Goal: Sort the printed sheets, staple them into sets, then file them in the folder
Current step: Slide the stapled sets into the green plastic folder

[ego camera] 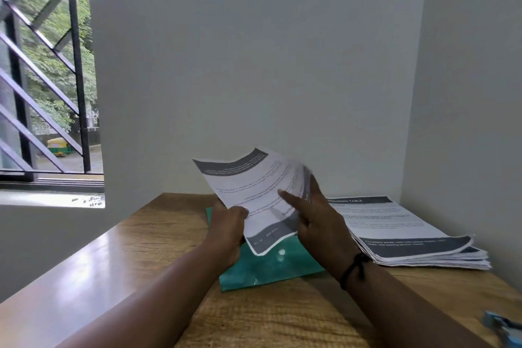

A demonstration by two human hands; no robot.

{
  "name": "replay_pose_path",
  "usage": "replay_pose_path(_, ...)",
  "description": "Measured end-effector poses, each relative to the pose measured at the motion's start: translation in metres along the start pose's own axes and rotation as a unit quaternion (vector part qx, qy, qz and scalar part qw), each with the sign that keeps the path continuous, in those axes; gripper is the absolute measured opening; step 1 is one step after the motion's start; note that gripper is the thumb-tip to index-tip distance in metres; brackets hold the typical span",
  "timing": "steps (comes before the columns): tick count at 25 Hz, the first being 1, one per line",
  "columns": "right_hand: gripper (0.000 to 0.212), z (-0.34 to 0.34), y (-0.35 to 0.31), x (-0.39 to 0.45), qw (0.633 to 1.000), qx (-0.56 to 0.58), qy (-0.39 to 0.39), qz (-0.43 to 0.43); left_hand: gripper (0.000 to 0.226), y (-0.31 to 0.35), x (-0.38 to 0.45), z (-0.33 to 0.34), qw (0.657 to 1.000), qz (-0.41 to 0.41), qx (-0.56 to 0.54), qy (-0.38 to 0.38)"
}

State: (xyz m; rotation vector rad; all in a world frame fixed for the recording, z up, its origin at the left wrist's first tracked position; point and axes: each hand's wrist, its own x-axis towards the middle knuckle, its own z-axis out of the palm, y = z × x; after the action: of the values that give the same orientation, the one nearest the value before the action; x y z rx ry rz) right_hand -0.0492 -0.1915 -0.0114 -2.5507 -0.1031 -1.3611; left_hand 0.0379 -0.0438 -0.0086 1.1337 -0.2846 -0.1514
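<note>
My left hand (228, 227) grips the lower left edge of a small bunch of printed sheets (251, 183), held up tilted above the table, their print upside down to me. My right hand (316, 220) holds the bunch's right edge, its forefinger stretched across the top page, and the sheets there are fanned and blurred. Beneath them a teal folder (265, 265) lies flat on the wooden table (268, 316). A thick stack of printed sheets (406, 232) lies to the right. A blue stapler (505, 329) shows at the bottom right corner, partly cut off.
The table stands in a corner, with white walls behind and to the right. A barred window (48, 79) is at the left, with a sill below it. A dark band circles my right wrist (354, 270).
</note>
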Motion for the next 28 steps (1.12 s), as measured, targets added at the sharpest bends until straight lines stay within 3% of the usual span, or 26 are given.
replay_pose_path(4, 0.056, 0.003, 0.006, 0.002, 0.958, 0.199, -0.030, 0.206, 0.038, 0.002, -0.003, 0.000, 0.997, 0.031, 0.064, -0.004)
replay_pose_path(7, 0.047, 0.004, 0.008, 0.006, 0.904, 0.325, -0.016, 0.277, 0.045, 0.000, 0.000, 0.001, 0.996, 0.045, 0.075, -0.018)
replay_pose_path(9, 0.046, 0.004, 0.005, 0.003, 0.933, 0.268, -0.042, 0.239, 0.048, -0.003, 0.003, 0.001, 0.997, 0.041, 0.068, -0.020)
replay_pose_path(12, 0.059, -0.001, -0.005, 0.000, 0.988, 0.095, -0.107, 0.060, 0.045, -0.002, 0.001, 0.001, 1.000, 0.014, 0.019, -0.011)
replay_pose_path(16, 0.061, -0.003, -0.010, -0.003, 0.974, -0.006, -0.194, -0.118, 0.032, 0.006, 0.001, -0.002, 0.999, -0.015, -0.033, -0.007)
replay_pose_path(19, 0.038, 0.009, -0.009, -0.005, 0.969, -0.113, -0.121, -0.183, 0.033, 0.009, 0.000, -0.005, 0.994, -0.062, -0.026, -0.089)
replay_pose_path(21, 0.035, 0.004, -0.011, -0.001, 0.981, -0.120, -0.040, -0.144, 0.041, 0.012, 0.001, -0.007, 0.992, -0.074, 0.020, -0.104)
replay_pose_path(23, 0.038, -0.008, -0.005, 0.003, 0.994, -0.089, 0.033, -0.055, 0.053, 0.014, 0.002, -0.012, 0.983, -0.032, 0.145, -0.108)
replay_pose_path(24, 0.038, -0.014, 0.001, 0.004, 0.997, -0.057, 0.054, -0.006, 0.049, 0.014, 0.004, -0.017, 0.956, 0.009, 0.272, -0.110)
replay_pose_path(25, 0.036, -0.021, 0.007, 0.004, 0.997, -0.031, 0.062, 0.041, 0.038, 0.012, 0.006, -0.024, 0.893, 0.054, 0.434, -0.108)
replay_pose_path(27, 0.031, -0.029, 0.023, 0.002, 0.991, -0.002, 0.056, 0.118, 0.032, 0.007, 0.009, -0.033, 0.710, 0.073, 0.680, -0.169)
replay_pose_path(28, 0.028, -0.032, 0.029, 0.000, 0.987, 0.024, 0.052, 0.152, 0.039, 0.006, 0.010, -0.036, 0.667, 0.050, 0.715, -0.202)
